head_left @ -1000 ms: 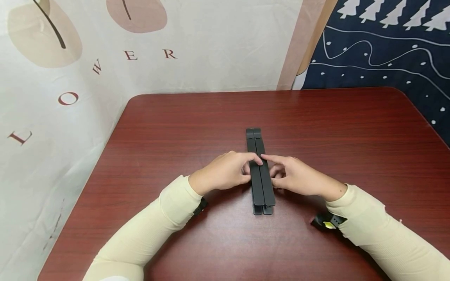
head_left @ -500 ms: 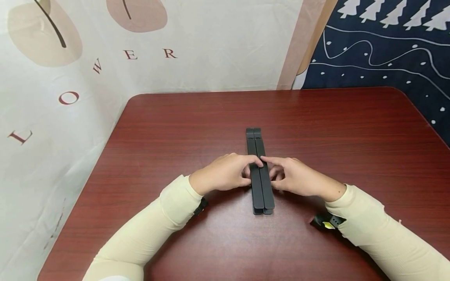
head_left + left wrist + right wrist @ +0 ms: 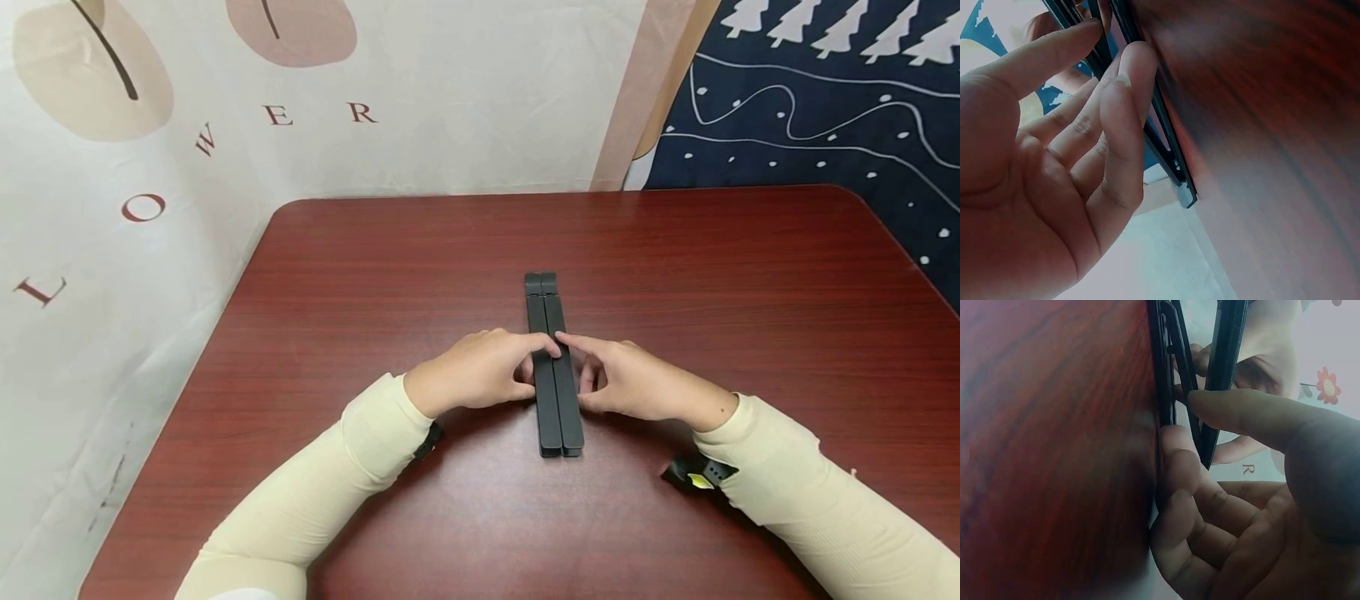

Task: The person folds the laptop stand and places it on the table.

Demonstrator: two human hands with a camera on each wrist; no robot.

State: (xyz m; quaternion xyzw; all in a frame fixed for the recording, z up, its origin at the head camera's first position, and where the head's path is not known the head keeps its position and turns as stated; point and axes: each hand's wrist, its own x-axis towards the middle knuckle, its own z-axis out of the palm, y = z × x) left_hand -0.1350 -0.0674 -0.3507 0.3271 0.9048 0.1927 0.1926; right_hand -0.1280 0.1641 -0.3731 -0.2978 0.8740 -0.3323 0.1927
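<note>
A narrow black folding laptop stand (image 3: 552,400), its paired bars side by side, lies lengthwise on the table. In both wrist views, a gap shows between its upper and lower bars, with a slanted strut inside. My left hand (image 3: 483,367) grips it from the left, index finger on top, thumb at the side. From the right, my right hand (image 3: 633,375) holds it likewise, index fingertip on the top bar near the left one. Curled fingers (image 3: 1122,125) reach the lower bar in the left wrist view. The right thumb (image 3: 1241,412) touches a bar in the right wrist view.
The reddish-brown wooden table (image 3: 405,267) reaches a pale printed cloth (image 3: 465,100) behind and at left. A dark blue cloth with white trees (image 3: 810,100) hangs at the back right. A black strap device (image 3: 697,473) sits at the right wrist.
The upper bars' near ends have come down closer to the lower bars, narrowing the visible gap. Both hands have sunk slightly with them, keeping their places on the stand.
</note>
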